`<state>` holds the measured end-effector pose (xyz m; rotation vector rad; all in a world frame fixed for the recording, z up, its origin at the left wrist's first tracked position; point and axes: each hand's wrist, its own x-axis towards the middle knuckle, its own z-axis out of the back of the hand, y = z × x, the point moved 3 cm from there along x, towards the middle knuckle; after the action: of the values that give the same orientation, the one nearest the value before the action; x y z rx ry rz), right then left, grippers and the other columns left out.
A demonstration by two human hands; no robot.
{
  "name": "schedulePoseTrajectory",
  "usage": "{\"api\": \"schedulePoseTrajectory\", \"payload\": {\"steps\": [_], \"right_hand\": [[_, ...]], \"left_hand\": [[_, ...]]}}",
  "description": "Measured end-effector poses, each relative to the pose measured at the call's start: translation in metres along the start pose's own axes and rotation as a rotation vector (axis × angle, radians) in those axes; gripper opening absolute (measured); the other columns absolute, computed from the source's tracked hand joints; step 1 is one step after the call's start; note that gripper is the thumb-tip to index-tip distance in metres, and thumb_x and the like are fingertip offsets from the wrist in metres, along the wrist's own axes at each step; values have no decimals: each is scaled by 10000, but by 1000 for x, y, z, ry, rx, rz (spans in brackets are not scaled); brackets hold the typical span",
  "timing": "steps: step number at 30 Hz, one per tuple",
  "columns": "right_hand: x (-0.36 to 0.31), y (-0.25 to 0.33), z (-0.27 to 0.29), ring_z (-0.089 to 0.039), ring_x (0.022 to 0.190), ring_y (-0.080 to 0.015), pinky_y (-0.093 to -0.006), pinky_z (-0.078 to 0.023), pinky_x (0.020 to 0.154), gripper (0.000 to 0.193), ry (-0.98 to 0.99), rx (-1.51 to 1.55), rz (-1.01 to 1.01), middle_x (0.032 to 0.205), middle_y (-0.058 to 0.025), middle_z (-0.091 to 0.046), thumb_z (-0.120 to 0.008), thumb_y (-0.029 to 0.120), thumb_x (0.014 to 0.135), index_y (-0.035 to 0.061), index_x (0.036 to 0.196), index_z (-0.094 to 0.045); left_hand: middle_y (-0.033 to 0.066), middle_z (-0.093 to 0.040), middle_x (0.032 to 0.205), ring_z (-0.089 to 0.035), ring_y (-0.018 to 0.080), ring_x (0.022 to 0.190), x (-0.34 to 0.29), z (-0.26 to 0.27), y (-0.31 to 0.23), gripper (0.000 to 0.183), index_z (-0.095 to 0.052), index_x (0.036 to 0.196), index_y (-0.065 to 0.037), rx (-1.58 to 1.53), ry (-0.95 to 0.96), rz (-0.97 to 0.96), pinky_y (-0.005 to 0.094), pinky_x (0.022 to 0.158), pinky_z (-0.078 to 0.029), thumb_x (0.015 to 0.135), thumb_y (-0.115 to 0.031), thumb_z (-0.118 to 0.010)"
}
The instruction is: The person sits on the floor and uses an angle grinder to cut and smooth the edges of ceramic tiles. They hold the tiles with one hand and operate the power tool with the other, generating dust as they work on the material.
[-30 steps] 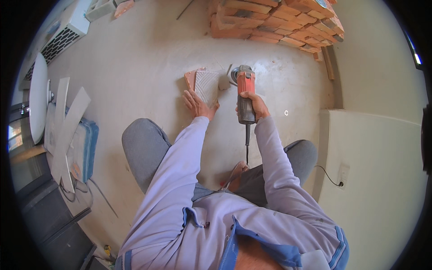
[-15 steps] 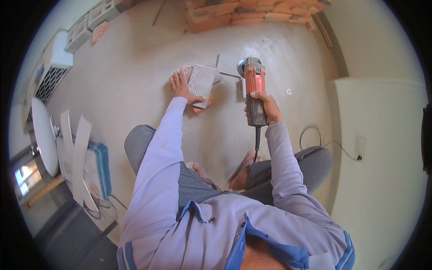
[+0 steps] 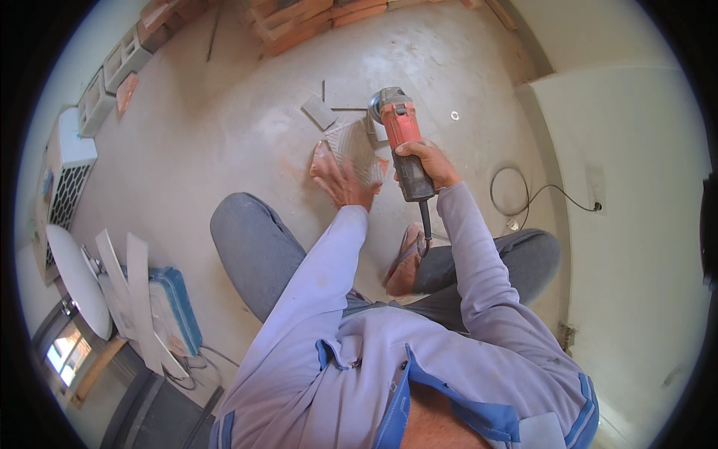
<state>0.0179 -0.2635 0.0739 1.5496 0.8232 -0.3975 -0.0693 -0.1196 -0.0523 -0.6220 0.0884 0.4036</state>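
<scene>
Ridged tile (image 3: pixel 359 146) left of grinder (image 3: pixel 402 127)
Right grip (image 3: pixel 431 164) closed round grinder; left grip (image 3: pixel 345 185), left of grinder, spread over tile

Smooth, dusty grey floor (image 3: pixel 247 127); on it, stacked orange clay bricks (image 3: pixel 307 22); hollow grey concrete blocks (image 3: pixel 133 63); flat grey rectangular tile pieces (image 3: pixel 319 112); small white ring (image 3: pixel 452 116).

Grinder (image 3: pixel 402 126) in right hand (image 3: pixel 429 162); left hand (image 3: pixel 344 182) over ridged tile (image 3: pixel 350 141)

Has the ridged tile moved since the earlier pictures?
Yes. Judged against the brick stack, the ridged tile has shifted farther away from it.
</scene>
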Motion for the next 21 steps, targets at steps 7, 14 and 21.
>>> {"api": "schedulePoseTrajectory", "payload": {"steps": [7, 14, 21], "right_hand": [[22, -7, -33, -655, 589, -226, -368, -584, 542, 361, 65, -132, -92, 789, -113, -633, -729, 201, 769, -28, 1016, -598], [41, -6, -48, -654, 573, -265, -469, -612, 502, 478, 137, -184, -183, 818, -141, -597, -743, 210, 746, -24, 1102, -528], [51, -13, -50, -660, 572, -268, -456, -604, 489, 452, 162, -257, -190, 794, -139, -604, -742, 202, 747, -20, 1084, -538]], "left_hand": [[109, -148, 1635, 1, 347, 1533, -9, -17, 27, 797, -534, 1422, -298, 74, 51, -158, 626, 1204, -2, 707, -466, -845], [185, -137, 1623, -36, 361, 1526, -7, -1, 23, 1073, -305, 1532, -117, -135, -20, 42, 602, 1208, -68, 675, -401, -885], [258, -128, 1602, -142, 413, 1498, -3, -9, 20, 1416, 75, 1582, -98, -407, -157, 504, 510, 1215, -195, 610, -304, -934]]}}
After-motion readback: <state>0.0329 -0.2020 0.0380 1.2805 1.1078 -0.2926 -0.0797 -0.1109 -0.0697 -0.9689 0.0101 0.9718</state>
